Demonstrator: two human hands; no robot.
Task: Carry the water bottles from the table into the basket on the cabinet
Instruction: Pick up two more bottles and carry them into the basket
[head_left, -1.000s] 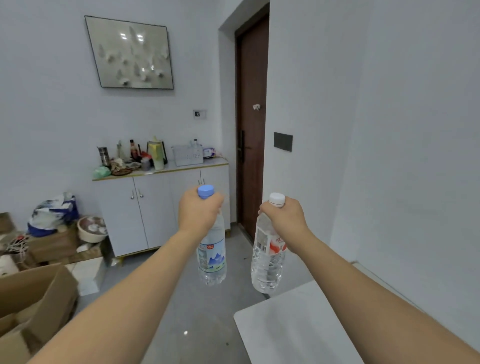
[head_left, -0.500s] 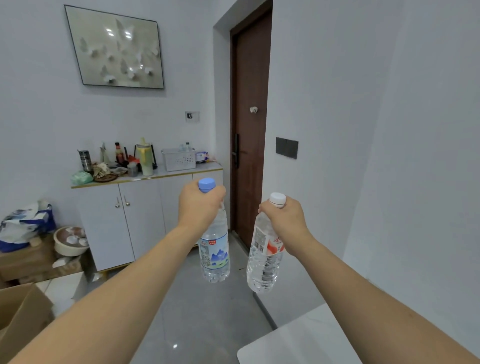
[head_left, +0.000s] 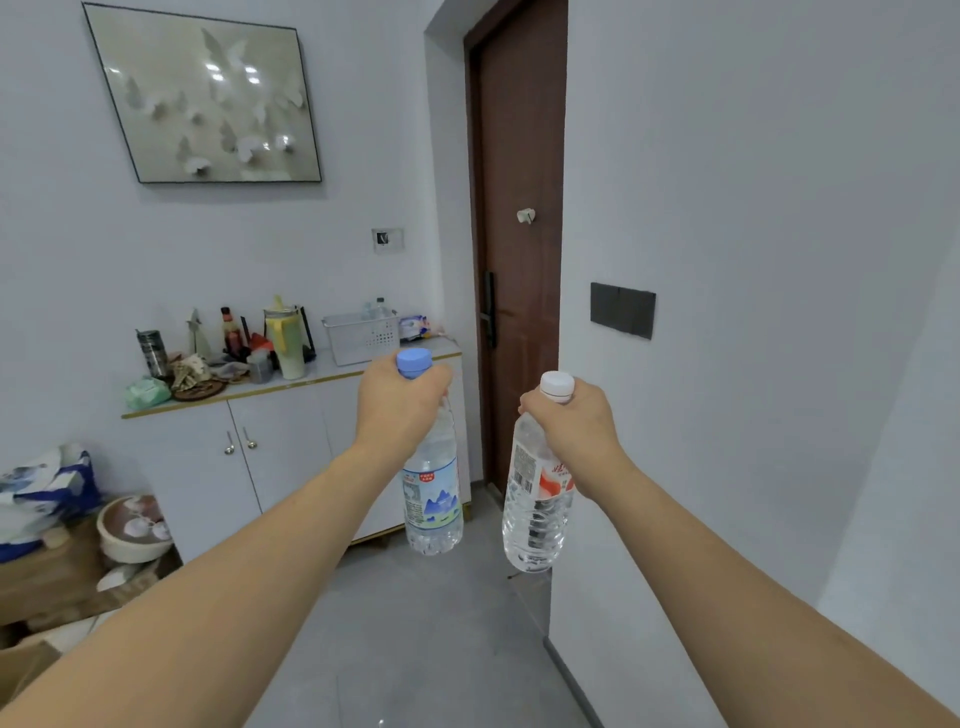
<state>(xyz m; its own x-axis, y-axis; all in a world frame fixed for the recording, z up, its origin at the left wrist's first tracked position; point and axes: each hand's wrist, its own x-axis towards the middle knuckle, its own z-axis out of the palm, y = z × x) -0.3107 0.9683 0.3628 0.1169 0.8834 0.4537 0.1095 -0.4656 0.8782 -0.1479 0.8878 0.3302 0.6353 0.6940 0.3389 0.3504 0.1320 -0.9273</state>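
My left hand (head_left: 400, 402) grips the neck of a clear water bottle with a blue cap (head_left: 432, 499), which hangs upright in the air. My right hand (head_left: 574, 426) grips the neck of a second clear bottle with a white cap and a red-and-white label (head_left: 535, 514). Both are held out in front of me above the grey floor. Ahead stands the white cabinet (head_left: 280, 447), and on its top right is the white basket (head_left: 361, 338), with bottle tops showing above its rim. The table is out of view.
The cabinet top also carries a yellow jug (head_left: 285, 338), a metal cup (head_left: 151, 353), sauce bottles and clutter. A brown door (head_left: 519, 249) is to the right of the cabinet. Cardboard boxes, a bag and a bowl (head_left: 132, 527) sit on the floor at left. A white wall corner (head_left: 556, 571) juts out at right.
I have moved forward with both bottles: the cabinet and basket appear larger and nearer, and the white table edge at bottom right has dropped out of view. Both grips are unchanged.
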